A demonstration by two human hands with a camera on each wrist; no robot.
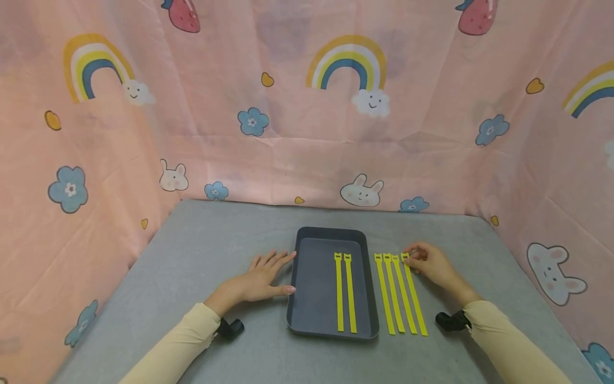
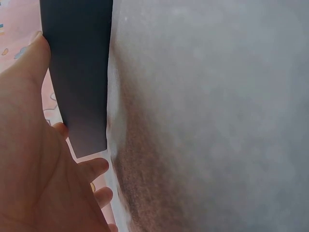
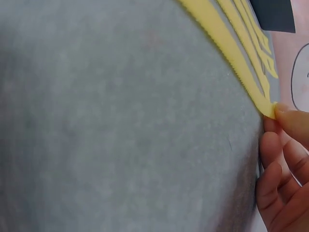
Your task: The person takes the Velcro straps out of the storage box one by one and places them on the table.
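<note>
A dark grey rectangular tray (image 1: 312, 288) lies on the table, with two yellow cable ties (image 1: 351, 298) side by side in its right half. My left hand (image 1: 256, 277) rests at the tray's left edge, fingers spread; its thumb and fingertips meet the tray wall (image 2: 79, 77) in the left wrist view. To the right of the tray, several more yellow cable ties (image 1: 386, 298) lie in a row. The slotted head of the rightmost cable tie (image 3: 227, 46) is pinched between the thumb and index finger of my right hand (image 1: 431, 264). Its tail reaches toward the front of the table.
A grey cloth-like surface covers the table (image 1: 230, 229). Pink printed curtain (image 1: 297, 165) hangs along the back and both sides. Black wrist cameras sit at both cuffs, the left camera (image 1: 231, 329) and the right camera (image 1: 452, 321).
</note>
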